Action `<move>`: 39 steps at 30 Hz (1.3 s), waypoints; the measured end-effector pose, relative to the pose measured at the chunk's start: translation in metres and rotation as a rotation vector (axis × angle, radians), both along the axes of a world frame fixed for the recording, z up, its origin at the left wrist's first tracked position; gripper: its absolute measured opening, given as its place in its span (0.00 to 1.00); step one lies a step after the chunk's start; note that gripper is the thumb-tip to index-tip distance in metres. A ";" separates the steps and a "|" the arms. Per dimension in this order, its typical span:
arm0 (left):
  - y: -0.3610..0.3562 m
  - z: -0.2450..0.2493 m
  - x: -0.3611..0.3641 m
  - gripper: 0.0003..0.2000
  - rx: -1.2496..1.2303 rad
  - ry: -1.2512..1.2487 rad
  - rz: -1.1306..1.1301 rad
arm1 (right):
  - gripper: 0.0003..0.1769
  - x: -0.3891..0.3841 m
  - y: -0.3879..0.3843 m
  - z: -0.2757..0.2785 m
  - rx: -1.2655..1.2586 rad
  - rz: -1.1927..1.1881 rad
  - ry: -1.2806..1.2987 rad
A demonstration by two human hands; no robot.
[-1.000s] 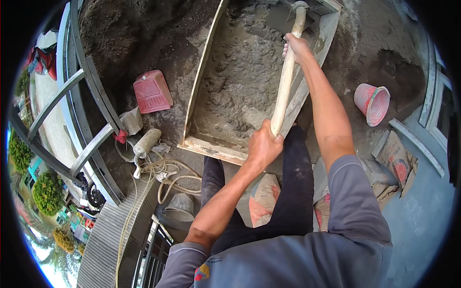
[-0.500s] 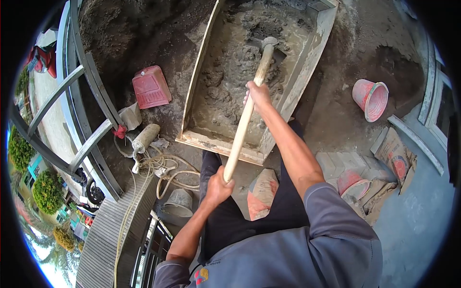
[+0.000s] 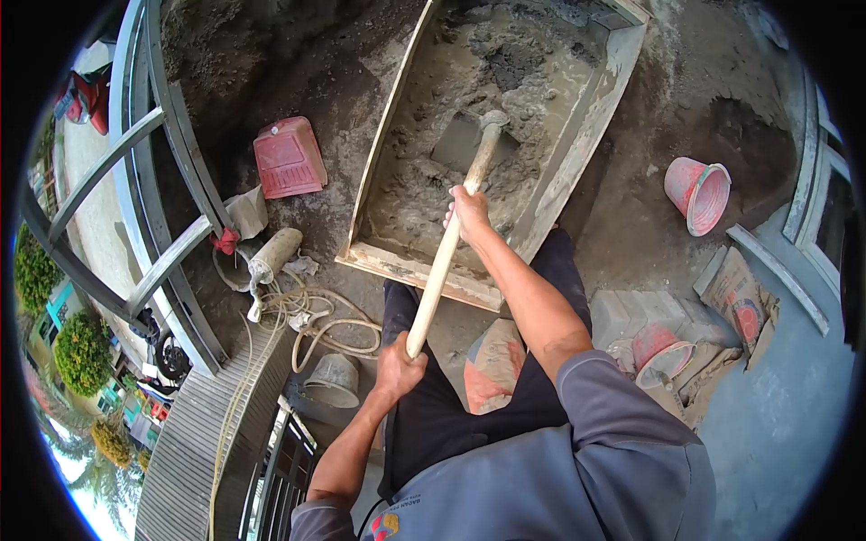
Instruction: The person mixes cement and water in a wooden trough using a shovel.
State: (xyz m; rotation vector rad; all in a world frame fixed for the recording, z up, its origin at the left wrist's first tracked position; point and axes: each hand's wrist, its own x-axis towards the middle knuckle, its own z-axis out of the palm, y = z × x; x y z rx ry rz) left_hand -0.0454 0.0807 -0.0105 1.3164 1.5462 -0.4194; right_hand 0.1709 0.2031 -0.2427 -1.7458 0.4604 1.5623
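Note:
A hoe (image 3: pixel 443 256) with a long pale wooden handle reaches from my body into a wooden mixing trough (image 3: pixel 417 279). Its broad metal blade (image 3: pixel 460 142) rests in wet grey mortar (image 3: pixel 424 194), partly covered by it. My left hand (image 3: pixel 400 367) is closed round the near end of the handle, above my left thigh. Farther up, over the trough's near part, my right hand (image 3: pixel 468 215) wraps the handle below the hoe head. Both hands are shut on the wood.
Left lie a red plastic dustpan-like tray (image 3: pixel 290 157), a coiled hose (image 3: pixel 338 335) and a grey bucket (image 3: pixel 334 380). A pink bucket (image 3: pixel 698 196) lies tipped at right, above grey blocks (image 3: pixel 636 316) and cement bags (image 3: pixel 738 298). Another bag (image 3: pixel 495 365) stands between my legs. Metal railing (image 3: pixel 171 257) borders the left.
Both hands have drawn the hoe back toward my body. Its blade, sunk in the mortar before, now shows more and lies nearer the trough's near end.

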 end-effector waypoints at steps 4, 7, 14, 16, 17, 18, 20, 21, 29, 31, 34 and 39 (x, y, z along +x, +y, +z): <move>0.009 -0.027 0.050 0.13 0.021 0.027 -0.070 | 0.10 0.045 0.014 -0.022 0.002 -0.022 -0.056; 0.014 -0.043 0.085 0.14 0.039 -0.031 -0.054 | 0.14 0.100 0.033 -0.012 0.102 0.009 -0.104; 0.077 -0.080 0.262 0.21 0.159 -0.273 0.020 | 0.12 0.299 0.136 0.011 0.238 0.142 -0.347; 0.097 -0.092 0.298 0.22 0.161 -0.292 0.014 | 0.13 0.338 0.159 -0.004 0.238 0.172 -0.376; 0.105 -0.097 0.313 0.22 0.163 -0.291 0.007 | 0.14 0.350 0.166 -0.012 0.222 0.199 -0.393; 0.109 -0.099 0.323 0.23 0.164 -0.292 -0.001 | 0.14 0.356 0.170 -0.017 0.216 0.194 -0.374; 0.110 -0.095 0.329 0.22 0.154 -0.293 0.010 | 0.15 0.364 0.168 -0.026 0.197 0.181 -0.332; 0.108 -0.087 0.331 0.22 0.142 -0.293 0.014 | 0.15 0.363 0.162 -0.030 0.179 0.202 -0.321; 0.088 -0.030 0.314 0.19 0.041 -0.207 0.040 | 0.13 0.320 0.111 -0.054 0.125 0.250 -0.123; 0.080 -0.022 0.306 0.19 0.012 -0.193 0.039 | 0.12 0.307 0.097 -0.045 0.093 0.262 -0.101; 0.072 -0.008 0.287 0.19 -0.030 -0.159 0.047 | 0.10 0.282 0.079 -0.048 0.069 0.231 -0.047; 0.068 0.011 0.260 0.18 -0.066 -0.111 0.030 | 0.08 0.233 0.044 -0.061 0.020 0.231 0.065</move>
